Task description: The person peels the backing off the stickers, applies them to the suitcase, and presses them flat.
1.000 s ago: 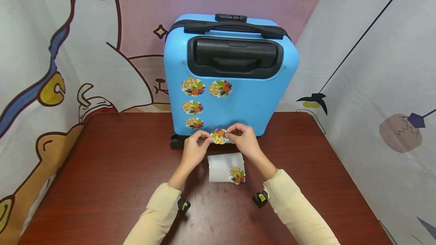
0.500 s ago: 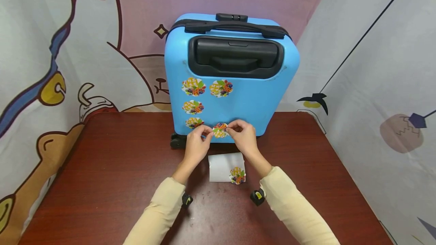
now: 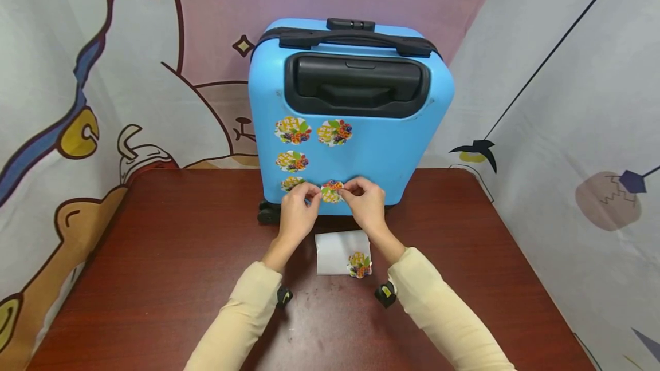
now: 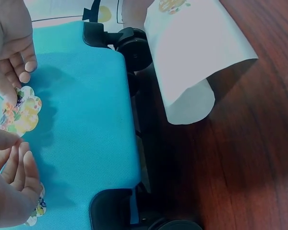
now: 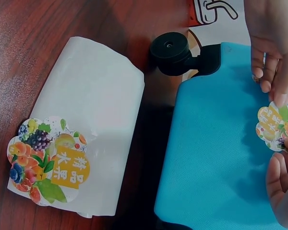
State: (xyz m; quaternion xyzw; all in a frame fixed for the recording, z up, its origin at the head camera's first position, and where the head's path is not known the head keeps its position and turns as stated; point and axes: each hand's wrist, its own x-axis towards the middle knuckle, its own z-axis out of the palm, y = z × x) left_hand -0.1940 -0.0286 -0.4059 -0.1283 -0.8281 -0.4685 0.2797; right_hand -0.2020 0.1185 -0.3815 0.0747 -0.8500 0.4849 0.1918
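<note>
A scalloped fruit sticker [image 3: 332, 192] is held by its two side edges, close over the lower front of a blue suitcase [image 3: 381, 153]. My left hand [image 3: 299, 213] pinches the sticker's left edge between thumb and forefinger. At its right edge my right hand [image 3: 368, 205] pinches it the same way. In the left wrist view the sticker [image 4: 21, 112] shows between both sets of fingertips, its shadow falling on the blue shell. Several like stickers [image 3: 292, 130] are on the suitcase's left side and upper middle; the lowest left one is partly covered by my left hand.
A curled white backing sheet [image 3: 332, 253] with one fruit sticker [image 5: 48, 163] lies on the brown table [image 3: 180, 268] in front of the suitcase. Black wheels [image 3: 269, 212] stick out at the suitcase's base. A printed cloth [image 3: 206, 16] hangs behind.
Both hands have moved up the suitcase front with the sticker between them. My left hand now covers more of the lowest left sticker. The backing sheet stays in place.
</note>
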